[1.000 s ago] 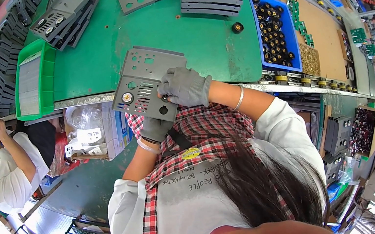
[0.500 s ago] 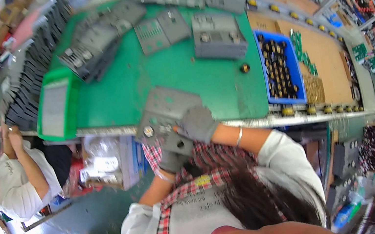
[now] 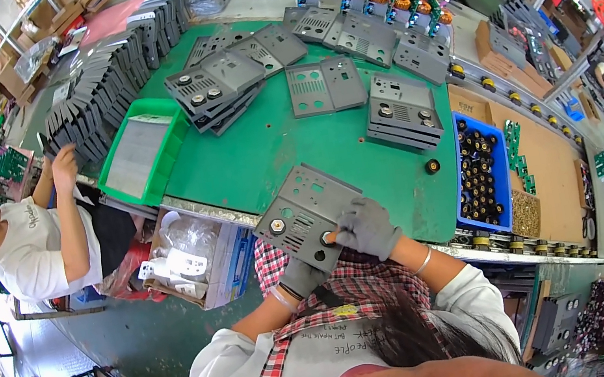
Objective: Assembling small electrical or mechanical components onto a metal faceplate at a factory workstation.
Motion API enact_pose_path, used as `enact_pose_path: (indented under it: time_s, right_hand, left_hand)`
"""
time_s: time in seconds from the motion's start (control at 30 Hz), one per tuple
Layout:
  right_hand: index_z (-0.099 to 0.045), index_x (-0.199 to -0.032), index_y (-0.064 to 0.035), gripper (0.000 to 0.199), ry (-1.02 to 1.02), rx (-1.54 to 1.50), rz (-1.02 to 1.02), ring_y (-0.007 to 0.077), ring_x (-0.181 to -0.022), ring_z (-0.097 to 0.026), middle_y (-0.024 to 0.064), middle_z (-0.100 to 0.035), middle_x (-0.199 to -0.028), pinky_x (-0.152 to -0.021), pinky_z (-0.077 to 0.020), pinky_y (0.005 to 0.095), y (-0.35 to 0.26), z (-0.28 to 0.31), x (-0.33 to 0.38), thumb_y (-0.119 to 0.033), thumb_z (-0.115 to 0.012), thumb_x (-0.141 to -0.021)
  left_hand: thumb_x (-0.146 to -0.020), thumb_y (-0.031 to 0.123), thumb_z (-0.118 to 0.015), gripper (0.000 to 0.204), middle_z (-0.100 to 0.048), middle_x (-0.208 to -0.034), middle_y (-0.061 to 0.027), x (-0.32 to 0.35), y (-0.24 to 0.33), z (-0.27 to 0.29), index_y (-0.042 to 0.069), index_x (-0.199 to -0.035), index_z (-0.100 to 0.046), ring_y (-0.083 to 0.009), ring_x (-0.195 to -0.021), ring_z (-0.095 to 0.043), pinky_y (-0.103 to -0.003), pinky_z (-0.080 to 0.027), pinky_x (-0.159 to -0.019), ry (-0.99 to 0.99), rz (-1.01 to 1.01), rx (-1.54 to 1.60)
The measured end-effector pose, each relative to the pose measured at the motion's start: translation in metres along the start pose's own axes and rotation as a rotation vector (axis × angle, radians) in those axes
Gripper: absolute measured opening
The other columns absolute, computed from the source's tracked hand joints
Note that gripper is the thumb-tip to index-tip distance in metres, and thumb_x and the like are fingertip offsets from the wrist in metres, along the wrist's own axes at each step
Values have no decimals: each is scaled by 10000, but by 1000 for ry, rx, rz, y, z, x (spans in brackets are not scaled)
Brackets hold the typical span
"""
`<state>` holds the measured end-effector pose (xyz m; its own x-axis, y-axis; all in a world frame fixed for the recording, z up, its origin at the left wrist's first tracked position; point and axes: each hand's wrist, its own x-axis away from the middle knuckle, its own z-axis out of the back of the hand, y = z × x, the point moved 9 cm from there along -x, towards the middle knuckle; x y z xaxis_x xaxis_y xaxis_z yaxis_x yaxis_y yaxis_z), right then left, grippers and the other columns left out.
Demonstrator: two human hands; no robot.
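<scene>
A bent grey metal panel (image 3: 308, 197), with slots and round holes, is tilted over the near edge of the green table. My left hand (image 3: 303, 278), in a grey glove, is closed on the panel's lower edge, its fingers partly hidden beneath. A hex nut (image 3: 277, 226) sits at one hole on the panel's left side. My right hand (image 3: 366, 230), also gloved with a bare fingertip showing, pinches a second nut (image 3: 328, 238) at a hole on the right side. Just below that, another round hole has nothing in it.
A blue bin (image 3: 505, 182) of black-and-brass round fittings stands right, near a loose fitting (image 3: 432, 166). Stacked grey panels (image 3: 402, 109) and more panels (image 3: 216, 83) lie farther back. A green tray (image 3: 170, 142) stands left. A co-worker (image 3: 39, 240) is at far left.
The view has turned, shifting the table and bins rightward. My right hand has moved onto the nut at the panel's right side; my left hand still holds the panel.
</scene>
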<state>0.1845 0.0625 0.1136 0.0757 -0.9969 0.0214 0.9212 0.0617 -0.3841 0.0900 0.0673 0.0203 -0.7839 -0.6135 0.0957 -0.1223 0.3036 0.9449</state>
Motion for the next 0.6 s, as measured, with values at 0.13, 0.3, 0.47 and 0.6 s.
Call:
enact_pose_path:
  time_s: [0.13,0.3,0.47,0.6]
  right_hand:
    - [-633,-761,-110,267,185,-37,158,279,-905,-525,82,-592,-813,-792,-428,386,-16,-10,4,-369,-616,-699]
    - [-606,-796,-117,249,294,1,-28,311,-912,-517,87,-570,-852,-814,-420,408,-12,-19,15,-339,-625,-685]
    - [-548,-885,-97,286,651,-87,-96,331,-823,-505,111,-543,-857,-709,-420,434,36,43,46,-315,-614,-712]
    - [-515,-969,-73,352,922,-2,-535,333,-837,-502,120,-540,-889,-717,-410,421,151,69,114,-297,-631,-723]
  left_hand:
    - [-824,30,-501,341,-533,-1057,-55,7,-39,0,62,-1158,-443,-150,-905,-549,-240,-468,-769,55,301,945]
    - [-878,163,-471,290,-554,-1006,-45,8,-27,-6,74,-1153,-480,-139,-909,-552,-264,-475,-777,-10,294,798]
    - [-809,210,-584,469,-532,-1090,-106,27,0,-6,43,-1217,-422,-213,-998,-533,-363,-489,-780,-261,313,617]
    - [-800,237,-595,502,-534,-1091,-138,22,29,-11,4,-1204,-410,-263,-979,-557,-377,-501,-769,-231,335,501]
